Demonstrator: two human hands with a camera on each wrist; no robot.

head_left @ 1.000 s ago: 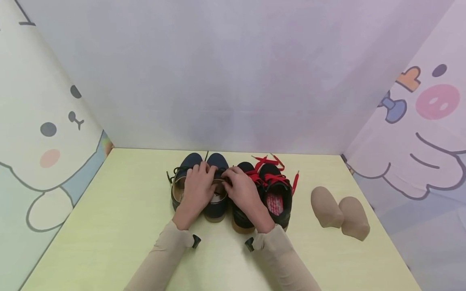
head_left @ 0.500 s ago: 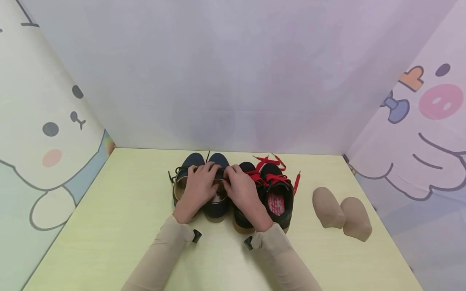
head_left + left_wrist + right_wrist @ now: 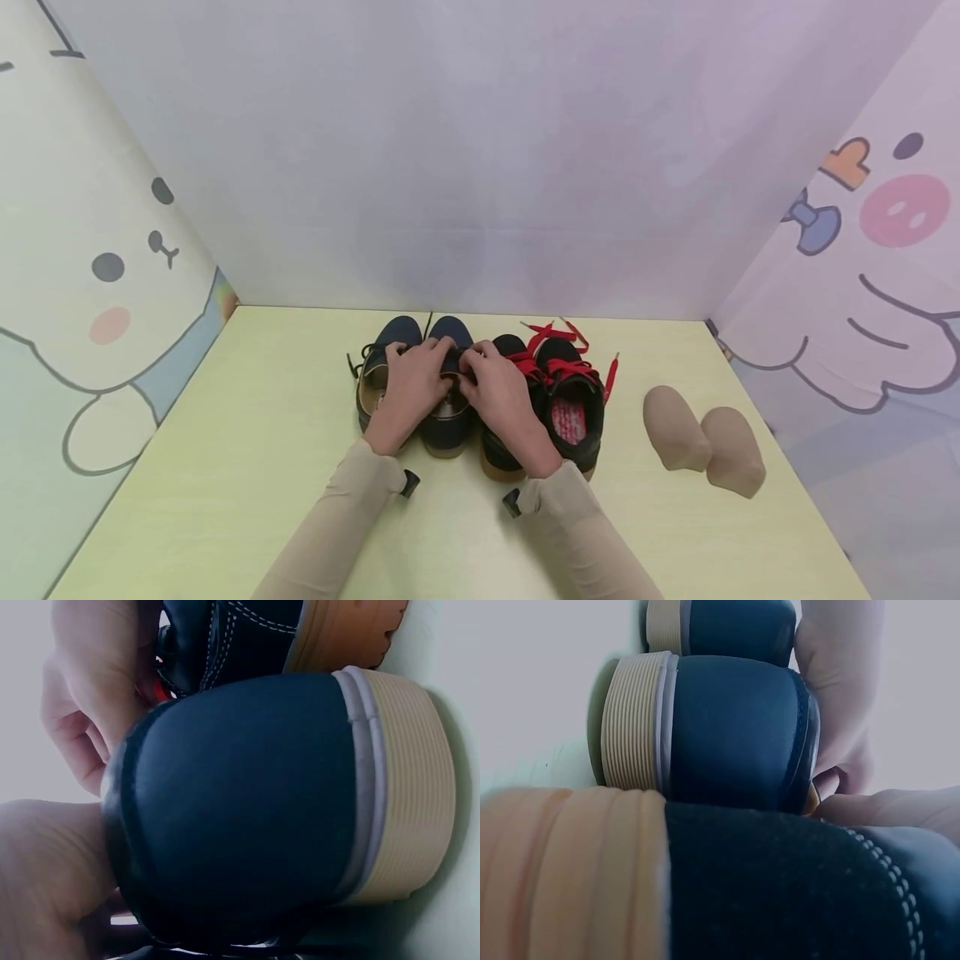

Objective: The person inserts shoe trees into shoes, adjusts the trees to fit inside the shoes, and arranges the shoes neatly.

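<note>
The navy shoe (image 3: 447, 398), the right one of a dark blue pair standing toe-away near the middle of the pale yellow-green table (image 3: 225, 467), is what both hands are working on in the head view: the left hand (image 3: 408, 387) lies over its opening and over the neighbouring navy shoe (image 3: 375, 379), while the right hand (image 3: 501, 392) comes in from the side of the black shoes with red laces (image 3: 558, 392), and the fingertips of the two hands meet at the dark lace (image 3: 450, 357) over the tongue, curled as if pinching it, though the pinch itself is too small to make out for sure. Two tan shoe inserts (image 3: 701, 437) lie well apart to the right. In my judgement the lacing goes best if both hands keep even tension and the shoe stays flat on its sole, so the pair beside it is not nudged. The left wrist view shows the navy heel (image 3: 247, 802) and its ribbed cream sole (image 3: 405, 787) close up, with curled fingers (image 3: 82, 742) above it; what they grip is hidden. The right wrist view shows the same heel (image 3: 735, 731) behind the black shoe's heel (image 3: 795, 892), with fingers (image 3: 840, 682) bent down at the collar, so a firm but short pull seems wise.
</note>
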